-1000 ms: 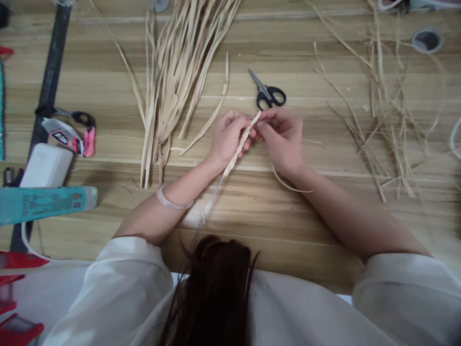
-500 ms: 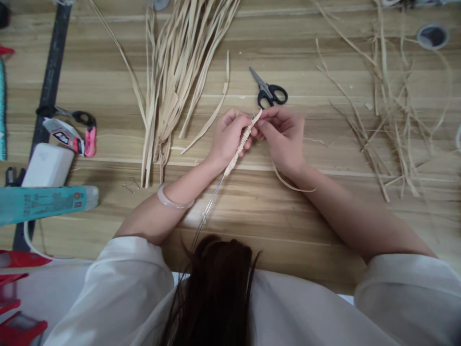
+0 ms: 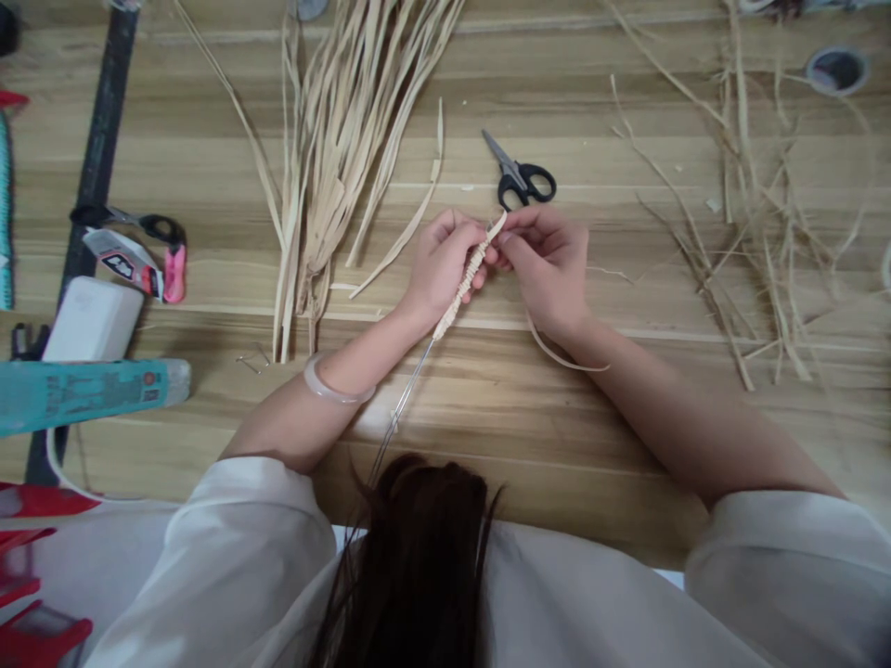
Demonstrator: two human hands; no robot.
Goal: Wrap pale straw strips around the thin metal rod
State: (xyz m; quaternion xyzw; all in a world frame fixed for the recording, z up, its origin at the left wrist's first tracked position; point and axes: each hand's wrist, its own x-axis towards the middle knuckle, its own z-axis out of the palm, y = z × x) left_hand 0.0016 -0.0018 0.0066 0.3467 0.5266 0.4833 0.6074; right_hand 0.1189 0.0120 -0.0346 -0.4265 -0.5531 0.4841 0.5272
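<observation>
My left hand (image 3: 440, 264) grips a thin metal wire wrapped in pale straw (image 3: 465, 283); the bare wire (image 3: 404, 408) runs down toward my body. My right hand (image 3: 549, 264) pinches the loose straw strip (image 3: 557, 353) at the top of the wrap, and the strip's tail curls under my right wrist. Both hands meet above the wooden table (image 3: 487, 399), just below black-handled scissors (image 3: 519, 176). A pale bangle (image 3: 332, 388) sits on my left wrist.
A bundle of long straw strips (image 3: 348, 139) lies left of the hands. Loose straw scraps (image 3: 752, 204) scatter at the right. At the left edge are a teal tube (image 3: 83, 394), a white box (image 3: 90, 320), pink-handled scissors (image 3: 149, 246) and a black strip (image 3: 97, 158).
Almost nothing has moved; the view shifted slightly and the hands stay closed at the top of the wrapped wire.
</observation>
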